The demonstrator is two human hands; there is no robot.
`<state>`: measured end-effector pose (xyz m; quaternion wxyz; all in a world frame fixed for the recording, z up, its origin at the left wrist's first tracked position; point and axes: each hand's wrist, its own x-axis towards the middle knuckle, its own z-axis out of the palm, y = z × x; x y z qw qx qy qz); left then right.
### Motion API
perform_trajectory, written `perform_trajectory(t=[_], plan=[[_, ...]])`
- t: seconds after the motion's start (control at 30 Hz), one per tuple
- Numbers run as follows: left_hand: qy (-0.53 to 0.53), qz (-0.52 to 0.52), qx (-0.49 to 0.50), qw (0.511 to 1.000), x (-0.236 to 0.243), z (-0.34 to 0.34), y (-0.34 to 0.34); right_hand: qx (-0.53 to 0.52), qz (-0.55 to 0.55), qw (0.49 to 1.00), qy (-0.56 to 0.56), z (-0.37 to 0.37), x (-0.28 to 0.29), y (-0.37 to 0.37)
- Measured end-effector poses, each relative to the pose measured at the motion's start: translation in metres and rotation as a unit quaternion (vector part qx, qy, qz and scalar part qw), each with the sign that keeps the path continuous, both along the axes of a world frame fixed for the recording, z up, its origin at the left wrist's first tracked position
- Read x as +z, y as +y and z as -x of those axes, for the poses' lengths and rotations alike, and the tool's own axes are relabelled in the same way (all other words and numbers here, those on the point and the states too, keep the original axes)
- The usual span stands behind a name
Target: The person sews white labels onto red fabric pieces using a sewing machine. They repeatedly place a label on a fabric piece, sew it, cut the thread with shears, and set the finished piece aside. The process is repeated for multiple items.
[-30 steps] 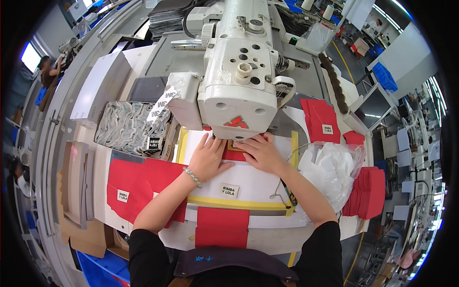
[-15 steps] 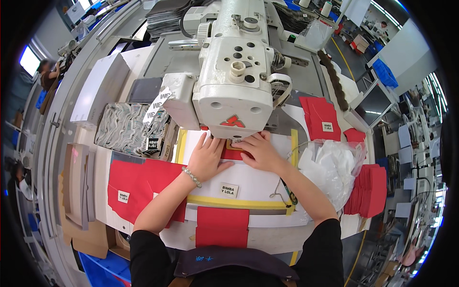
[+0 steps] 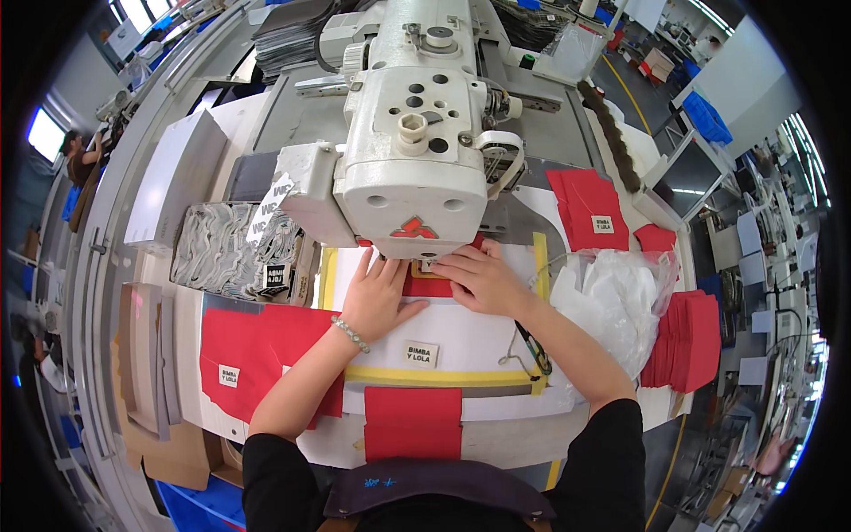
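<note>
Under the head of a white industrial sewing machine point(image 3: 412, 182) lies a red fabric piece point(image 3: 427, 286) on a white board edged with yellow tape point(image 3: 443, 377). My left hand point(image 3: 378, 297) lies flat at the piece's left side, fingers stretched forward, a beaded bracelet on the wrist. From the right, my right hand point(image 3: 483, 279) lies over the piece with its fingers extended, close to a small yellow-edged frame. The machine head hides some fingertips and the needle area. Nearer me on the board is a pale square label point(image 3: 420, 355) with dark print.
Red fabric pieces with labels point(image 3: 266, 355) lie at left, below a box of pale label strips point(image 3: 226, 253). A clear plastic bag of white scraps point(image 3: 607, 301) and a red fabric stack point(image 3: 683, 341) are at right. Small snips point(image 3: 534, 350) lie beside my right forearm.
The view has shifted slightly, so the machine appears a little further left. My hands keep nearly the same place on the work, with the right fingers slightly shifted.
</note>
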<state>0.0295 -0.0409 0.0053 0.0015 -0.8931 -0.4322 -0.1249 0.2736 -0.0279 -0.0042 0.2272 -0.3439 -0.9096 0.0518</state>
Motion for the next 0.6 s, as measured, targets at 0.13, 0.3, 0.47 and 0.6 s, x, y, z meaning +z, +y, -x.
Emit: perform_trajectory(t=[0.13, 0.3, 0.47, 0.6], plan=[[-0.007, -0.027, -0.005, 1.000, -0.0011, -0.0006, 0.0013, 0.000, 0.015, 1.000, -0.012, 0.0005, -0.0010, 0.0008], [-0.002, -0.023, -0.004, 1.000, -0.0018, -0.0005, 0.0000, 0.002, 0.011, 1.000, -0.009, 0.0003, -0.0010, -0.0022], [0.001, -0.024, -0.007, 1.000, -0.0018, -0.0003, 0.0010, -0.002, 0.004, 1.000, 0.003, 0.0001, -0.0065, -0.0036], [0.012, -0.007, -0.005, 1.000, -0.0023, 0.0007, 0.0025, -0.011, 0.018, 1.000, 0.004, 0.0006, -0.0046, -0.0049]])
